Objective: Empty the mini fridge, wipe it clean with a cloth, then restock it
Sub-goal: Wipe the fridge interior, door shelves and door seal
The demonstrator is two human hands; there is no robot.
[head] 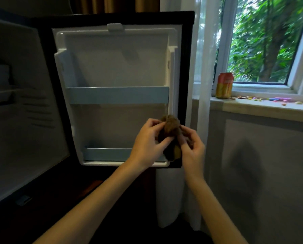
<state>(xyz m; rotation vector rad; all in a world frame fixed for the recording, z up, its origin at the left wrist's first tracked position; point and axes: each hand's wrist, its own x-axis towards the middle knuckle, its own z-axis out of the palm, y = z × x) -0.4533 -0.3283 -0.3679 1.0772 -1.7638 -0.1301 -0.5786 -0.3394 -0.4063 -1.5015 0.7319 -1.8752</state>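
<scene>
The mini fridge door (pixel 119 67) stands swung wide open, its white inner liner facing me with two pale blue shelf rails (pixel 118 95) that hold nothing. The fridge cavity (pixel 23 111) shows at the left, its visible grey walls bare. A bunched brown cloth (pixel 170 128) sits between both hands in front of the door's lower right corner. My left hand (pixel 147 141) grips the cloth from the left. My right hand (pixel 191 145) pinches it from the right.
An orange and yellow drink can (pixel 224 85) stands on the windowsill (pixel 263 107) at the right, beside small colourful bits scattered along the sill. A sheer white curtain (pixel 200 67) hangs between door and window. Dark floor lies below.
</scene>
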